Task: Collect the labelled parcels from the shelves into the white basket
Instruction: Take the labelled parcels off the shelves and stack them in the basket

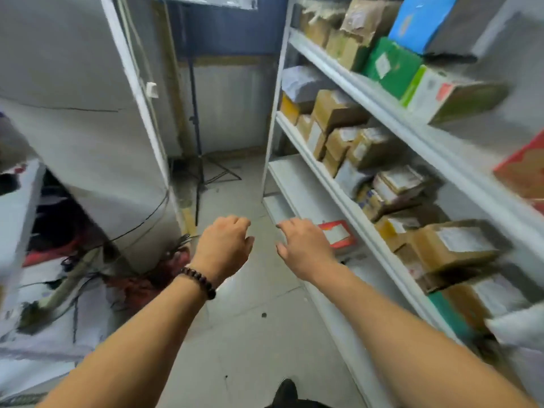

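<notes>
Head view: a narrow aisle seen from above with some motion blur. Both bare forearms reach forward over the pale tiled floor [250,334].
Left hand: the left hand [226,245], with a dark beaded bracelet [198,282] on its wrist, hangs mid-aisle, fingers loosely curled and holding nothing.
Right hand: the right hand [306,245] is relaxed and empty, fingers pointing ahead, just beside the shelf fronts.
Shelves: the white metal shelving unit [353,81] runs along the right side, its tiers full of labelled cartons.
Nearest parcel: a small flat red box with a white label [338,234] lies on the low tier, just beyond the right hand and to its right, partly hidden by that hand.
Other parcels: a brown cardboard box with a white label [453,245] sits one tier up, farther right.
White basket: I cannot find it in this view.
Deciding relation: the parcels all lie to the right, so the right hand is much the nearer. The red box's long side seems to run along the shelf edge, though blur leaves that uncertain.
</notes>
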